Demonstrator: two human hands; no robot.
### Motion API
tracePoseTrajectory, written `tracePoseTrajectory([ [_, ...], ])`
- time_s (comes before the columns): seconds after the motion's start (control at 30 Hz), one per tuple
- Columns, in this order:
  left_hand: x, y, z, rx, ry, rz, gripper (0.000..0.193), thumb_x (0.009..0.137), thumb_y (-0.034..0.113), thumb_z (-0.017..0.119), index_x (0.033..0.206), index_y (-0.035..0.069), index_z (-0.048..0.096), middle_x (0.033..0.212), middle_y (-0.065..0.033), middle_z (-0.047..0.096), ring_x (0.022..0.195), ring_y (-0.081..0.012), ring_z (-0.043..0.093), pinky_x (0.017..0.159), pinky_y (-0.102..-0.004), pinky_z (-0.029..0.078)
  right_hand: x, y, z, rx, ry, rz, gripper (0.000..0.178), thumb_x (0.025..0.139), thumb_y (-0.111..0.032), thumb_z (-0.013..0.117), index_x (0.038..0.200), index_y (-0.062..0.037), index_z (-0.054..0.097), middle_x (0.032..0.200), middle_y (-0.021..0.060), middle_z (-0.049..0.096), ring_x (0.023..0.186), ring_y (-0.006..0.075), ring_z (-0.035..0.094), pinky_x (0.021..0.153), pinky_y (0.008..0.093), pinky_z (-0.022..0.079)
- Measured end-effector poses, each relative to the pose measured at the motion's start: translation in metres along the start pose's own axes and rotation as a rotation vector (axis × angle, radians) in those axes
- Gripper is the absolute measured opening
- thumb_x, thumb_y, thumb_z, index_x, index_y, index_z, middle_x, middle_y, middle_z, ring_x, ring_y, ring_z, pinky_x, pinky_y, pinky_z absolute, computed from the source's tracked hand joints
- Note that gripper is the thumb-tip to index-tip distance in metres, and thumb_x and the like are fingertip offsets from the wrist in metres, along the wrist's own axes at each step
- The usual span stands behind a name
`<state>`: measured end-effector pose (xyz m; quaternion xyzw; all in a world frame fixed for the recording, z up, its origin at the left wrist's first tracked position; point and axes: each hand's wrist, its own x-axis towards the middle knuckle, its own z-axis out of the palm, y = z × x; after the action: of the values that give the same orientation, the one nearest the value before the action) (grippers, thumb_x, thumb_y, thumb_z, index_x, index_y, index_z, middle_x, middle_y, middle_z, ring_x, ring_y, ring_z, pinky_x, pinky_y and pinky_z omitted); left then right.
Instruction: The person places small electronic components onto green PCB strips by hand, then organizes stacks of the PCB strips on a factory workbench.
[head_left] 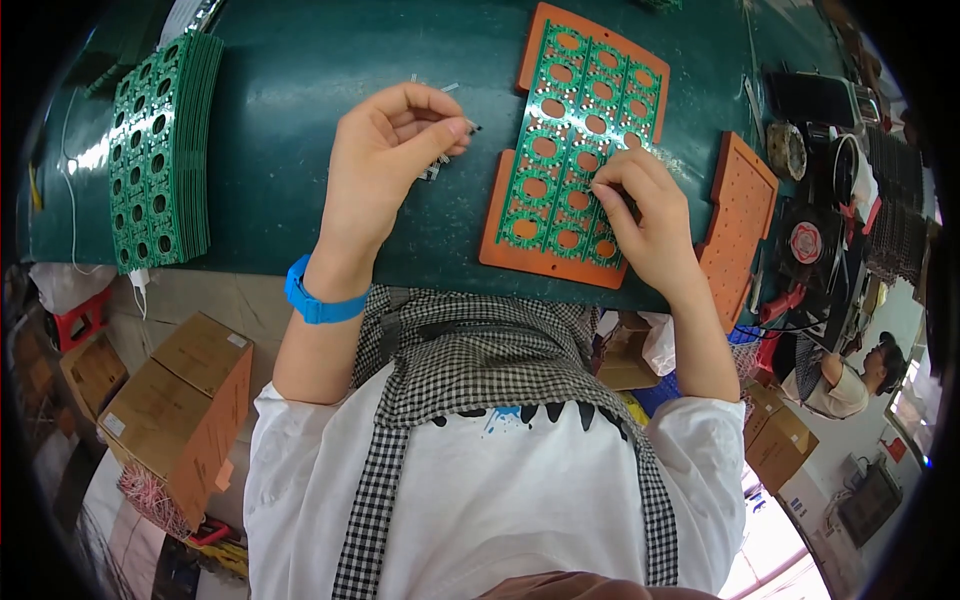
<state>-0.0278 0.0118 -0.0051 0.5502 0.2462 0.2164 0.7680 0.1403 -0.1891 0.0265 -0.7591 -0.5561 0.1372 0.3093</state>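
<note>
A green circuit board panel (545, 115) with rows of oval holes lies on an orange fixture plate (500, 240), right of centre on the green worktable. Over the table left of the panel, my left hand (395, 145) pinches a small dark-tipped part (476, 128) between thumb and forefinger. A few small pale parts (432, 173) lie below and behind that hand. My right hand (648, 215) is over the panel's right side, thumb and forefinger together at the board. Whatever is between those fingertips is too small to make out. A blue band (325, 305) circles my left wrist.
A tall stack of green circuit panels (165, 150) stands at the left. Another orange plate (740, 220) lies right of my right hand. Tools, a tape roll (805, 242) and dark trays crowd the far right. Cardboard boxes (175, 395) stand below left; another person (845, 380) is at the right.
</note>
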Motion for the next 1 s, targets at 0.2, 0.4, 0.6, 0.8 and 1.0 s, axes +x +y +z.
tracePoseTrajectory([
  [0.2,-0.009,-0.001,0.01,-0.112,-0.109,-0.143,0.02,0.087,0.003,0.063,0.105,-0.005,0.065,0.089,-0.008,0.067,0.082,-0.0122,0.064,0.077,-0.0231,0.052,0.006,0.001,-0.001,-0.06,-0.075,-0.034,0.006,0.083,-0.001,0.061,0.087,-0.0012,0.056,0.084,0.011,0.054,0.081,0.0303,0.056,0.071,0.0375,0.047],
  [0.4,-0.014,-0.004,0.015,-0.172,-0.176,-0.199,0.017,0.086,0.002,0.063,0.102,-0.005,0.067,0.09,-0.0079,0.067,0.082,-0.0119,0.063,0.076,-0.0237,0.052,0.01,0.0,-0.003,-0.039,-0.105,-0.012,0.006,0.083,-0.003,0.061,0.087,-0.0015,0.056,0.085,0.0113,0.055,0.082,0.0298,0.058,0.07,0.0381,0.047],
  [0.6,-0.016,-0.007,0.021,-0.202,-0.23,-0.209,0.022,0.085,0.001,0.063,0.107,-0.003,0.064,0.086,-0.0056,0.066,0.08,-0.0103,0.063,0.073,-0.0225,0.052,0.003,0.002,0.001,-0.134,-0.02,-0.047,0.01,0.08,-0.004,0.066,0.088,-0.0037,0.061,0.085,0.0088,0.058,0.078,0.0268,0.061,0.065,0.0354,0.05],
  [0.8,-0.019,0.001,0.029,-0.215,-0.231,-0.277,0.025,0.085,0.001,0.062,0.11,-0.003,0.062,0.088,-0.0073,0.066,0.077,-0.0102,0.064,0.071,-0.0225,0.053,-0.008,0.003,0.01,-0.403,0.12,-0.341,0.024,0.068,-0.009,0.074,0.091,-0.0063,0.067,0.084,0.0042,0.061,0.073,0.0187,0.063,0.058,0.0305,0.05],
  [1.0,-0.021,-0.001,0.038,-0.223,-0.254,-0.315,0.028,0.085,0.001,0.061,0.112,-0.003,0.059,0.085,-0.0073,0.066,0.074,-0.0111,0.064,0.069,-0.0241,0.054,0.003,-0.021,0.003,-0.13,0.187,-0.425,0.029,0.064,-0.013,0.077,0.091,-0.007,0.068,0.084,0.0035,0.063,0.072,0.0186,0.062,0.058,0.0273,0.049],
])
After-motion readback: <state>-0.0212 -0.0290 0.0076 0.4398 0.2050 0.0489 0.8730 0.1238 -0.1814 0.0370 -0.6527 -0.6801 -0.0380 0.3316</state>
